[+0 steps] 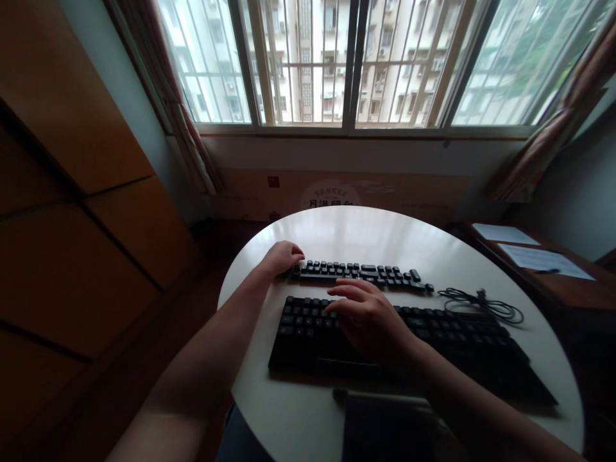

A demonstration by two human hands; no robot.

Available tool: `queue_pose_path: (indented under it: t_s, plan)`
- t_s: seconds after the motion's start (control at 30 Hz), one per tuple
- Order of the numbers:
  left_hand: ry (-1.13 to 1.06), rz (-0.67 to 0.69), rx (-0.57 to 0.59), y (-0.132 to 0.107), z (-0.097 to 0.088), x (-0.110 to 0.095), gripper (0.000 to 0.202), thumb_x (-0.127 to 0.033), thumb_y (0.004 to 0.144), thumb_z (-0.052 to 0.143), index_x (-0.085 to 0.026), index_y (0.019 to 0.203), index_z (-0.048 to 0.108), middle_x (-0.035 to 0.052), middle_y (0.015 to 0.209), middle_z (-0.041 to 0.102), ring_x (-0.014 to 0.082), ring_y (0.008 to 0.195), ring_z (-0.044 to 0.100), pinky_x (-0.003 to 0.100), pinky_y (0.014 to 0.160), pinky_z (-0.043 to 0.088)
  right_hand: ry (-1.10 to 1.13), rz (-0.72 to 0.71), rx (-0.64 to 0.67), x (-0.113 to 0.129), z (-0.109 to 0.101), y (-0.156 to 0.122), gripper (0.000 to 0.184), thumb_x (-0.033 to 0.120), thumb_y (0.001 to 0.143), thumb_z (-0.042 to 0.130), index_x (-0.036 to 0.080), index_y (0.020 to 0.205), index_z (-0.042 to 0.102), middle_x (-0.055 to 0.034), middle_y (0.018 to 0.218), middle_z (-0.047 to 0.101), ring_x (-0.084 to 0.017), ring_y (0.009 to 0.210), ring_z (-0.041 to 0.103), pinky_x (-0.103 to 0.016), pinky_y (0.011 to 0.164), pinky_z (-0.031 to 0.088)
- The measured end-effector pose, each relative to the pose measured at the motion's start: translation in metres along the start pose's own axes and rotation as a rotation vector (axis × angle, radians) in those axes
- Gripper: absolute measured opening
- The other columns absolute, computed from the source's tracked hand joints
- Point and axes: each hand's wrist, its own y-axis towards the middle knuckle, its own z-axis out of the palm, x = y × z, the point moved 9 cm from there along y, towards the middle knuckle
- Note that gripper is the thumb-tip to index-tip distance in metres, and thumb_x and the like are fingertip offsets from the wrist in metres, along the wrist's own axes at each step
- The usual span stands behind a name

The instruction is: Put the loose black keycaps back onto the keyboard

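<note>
A black keyboard (457, 346) lies across the round white table (366, 234). My right hand (368, 317) rests flat over its left-middle keys, fingers stretched out to the left. Behind the keyboard runs a row of loose black keycaps (366, 273). My left hand (282, 256) sits at the left end of that row, fingers curled down onto the first keycaps; whether it grips any is hidden.
A coiled black cable (481, 303) lies right of the keycap row. A dark flat object (380, 423) sits at the table's near edge. Wooden cabinets (72, 212) stand left. A side desk with papers (534, 253) is at the right, barred windows behind.
</note>
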Motion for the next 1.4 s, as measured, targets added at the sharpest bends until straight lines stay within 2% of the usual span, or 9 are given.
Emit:
queue_pose_path:
  t_s: [0.1,0.23,0.43,0.67,0.8,0.97,1.07,1.27,1.4]
  plan:
    - [-0.073,0.078,-0.095,-0.005,-0.013,-0.021,0.018,-0.031,0.082,0.069,-0.021,0.09,0.081,0.0086,0.093,0.08,0.0243,0.089,0.074,0.035,0.089,0.056,-0.013,0.036,-0.016,-0.005,-0.006,0.002,0.022,0.012,0.088,0.058,0.022,0.098,0.075,-0.0033,0.116,0.072,-0.021,0.119,0.063,-0.039,0.102,0.053]
    - [-0.42,0.262,-0.189,-0.027,-0.029,-0.068,0.028,-0.037,0.084,0.072,-0.017,0.101,0.078,0.0097,0.1,0.08,0.0252,0.094,0.075,0.041,0.096,0.059,-0.006,0.105,-0.093,-0.014,-0.02,0.004,0.021,0.012,0.091,0.058,0.021,0.098,0.075,-0.0029,0.107,0.073,-0.016,0.107,0.067,-0.033,0.098,0.055]
    - [-0.677,0.373,0.112,-0.055,0.001,-0.128,0.031,-0.041,0.076,0.081,-0.015,0.094,0.078,0.009,0.09,0.079,0.0244,0.084,0.076,0.038,0.084,0.063,-0.072,0.229,-0.201,-0.032,-0.042,0.003,0.021,0.019,0.094,0.058,0.022,0.108,0.075,-0.004,0.105,0.073,-0.015,0.097,0.068,-0.029,0.088,0.056]
    - [-0.744,0.414,0.306,-0.064,0.028,-0.142,0.04,-0.049,0.075,0.084,-0.015,0.094,0.075,0.0101,0.089,0.078,0.0242,0.085,0.075,0.037,0.084,0.061,-0.099,0.302,-0.172,-0.046,-0.041,-0.001,0.016,0.024,0.094,0.063,0.023,0.105,0.074,-0.0031,0.106,0.073,-0.014,0.092,0.069,-0.027,0.084,0.056]
    - [-0.784,0.408,0.358,-0.065,0.032,-0.141,0.046,-0.046,0.072,0.088,-0.016,0.101,0.069,0.0088,0.086,0.077,0.0221,0.084,0.074,0.034,0.082,0.06,-0.05,0.319,-0.128,-0.051,-0.035,-0.002,0.012,0.027,0.095,0.065,0.023,0.1,0.075,-0.0024,0.105,0.073,-0.014,0.094,0.069,-0.025,0.084,0.054]
    - [-0.738,0.446,0.44,-0.07,0.032,-0.146,0.044,-0.047,0.078,0.083,-0.015,0.103,0.068,0.0093,0.088,0.076,0.0218,0.085,0.074,0.033,0.081,0.059,0.038,0.387,-0.051,-0.055,-0.028,-0.004,0.007,0.023,0.092,0.067,0.022,0.096,0.073,-0.0003,0.096,0.072,-0.01,0.078,0.066,-0.021,0.073,0.051]
    - [-0.591,0.464,0.332,-0.065,0.02,-0.141,0.04,-0.052,0.084,0.075,-0.015,0.097,0.072,0.0095,0.088,0.077,0.0208,0.082,0.072,0.032,0.077,0.057,0.107,0.358,0.02,-0.042,-0.019,-0.003,0.011,0.017,0.089,0.066,0.021,0.098,0.072,0.0002,0.098,0.071,-0.009,0.077,0.066,-0.02,0.073,0.05]
    - [-0.337,0.363,-0.185,-0.043,-0.032,-0.102,0.049,-0.06,0.091,0.06,-0.014,0.083,0.074,0.0069,0.079,0.075,0.0178,0.072,0.066,0.028,0.068,0.051,0.206,0.157,0.177,0.001,0.015,-0.003,0.012,0.017,0.086,0.069,0.022,0.096,0.074,0.0008,0.095,0.073,-0.012,0.088,0.066,-0.024,0.081,0.05]
    - [-0.33,0.328,-0.3,-0.037,-0.045,-0.084,0.049,-0.058,0.093,0.056,-0.014,0.08,0.073,0.0064,0.075,0.074,0.0179,0.072,0.066,0.027,0.068,0.049,0.186,0.103,0.182,0.006,0.028,-0.006,0.012,0.012,0.082,0.072,0.023,0.089,0.075,0.0027,0.089,0.073,-0.012,0.085,0.065,-0.025,0.08,0.047]
